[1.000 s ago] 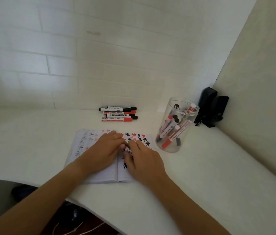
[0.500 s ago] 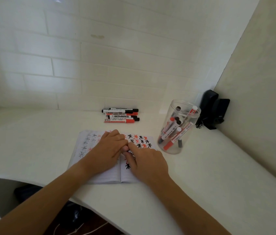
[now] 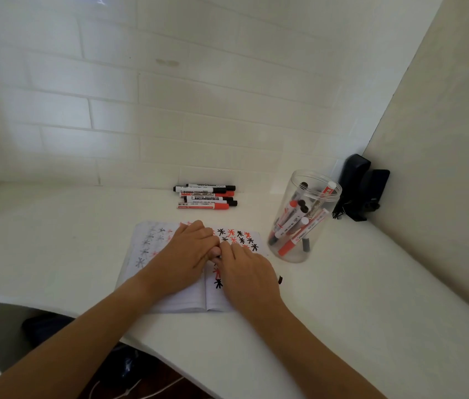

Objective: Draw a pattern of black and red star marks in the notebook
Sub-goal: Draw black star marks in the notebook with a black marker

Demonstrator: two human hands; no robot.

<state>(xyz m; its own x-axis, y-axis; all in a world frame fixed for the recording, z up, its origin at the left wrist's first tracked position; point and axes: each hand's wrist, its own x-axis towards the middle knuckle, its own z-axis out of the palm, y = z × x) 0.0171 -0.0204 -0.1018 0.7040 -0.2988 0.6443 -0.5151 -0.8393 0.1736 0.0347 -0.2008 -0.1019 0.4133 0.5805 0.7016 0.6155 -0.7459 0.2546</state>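
An open notebook [image 3: 170,298] lies on the white desk, with black and red star marks [image 3: 237,236] across the top of its right page and fainter ones on the left page. My left hand [image 3: 187,254] and my right hand [image 3: 246,273] meet fingertip to fingertip over the spine. Between them they pinch a marker [image 3: 217,256] that is almost wholly hidden. A small dark end [image 3: 280,280] pokes out on the far side of my right hand. Below the fingers a red star and a black star [image 3: 218,283] show near the spine.
Several black and red markers [image 3: 206,197] lie in a stack near the tiled back wall. To the right of the notebook stands a clear plastic jar [image 3: 293,251] with more markers. A black device [image 3: 362,185] sits in the right corner. The desk's front edge curves at the lower left.
Both hands have stayed joined over the notebook. The white stretch of marker seen between the fingers a second ago is now covered, and a dark end shows beside my right hand.
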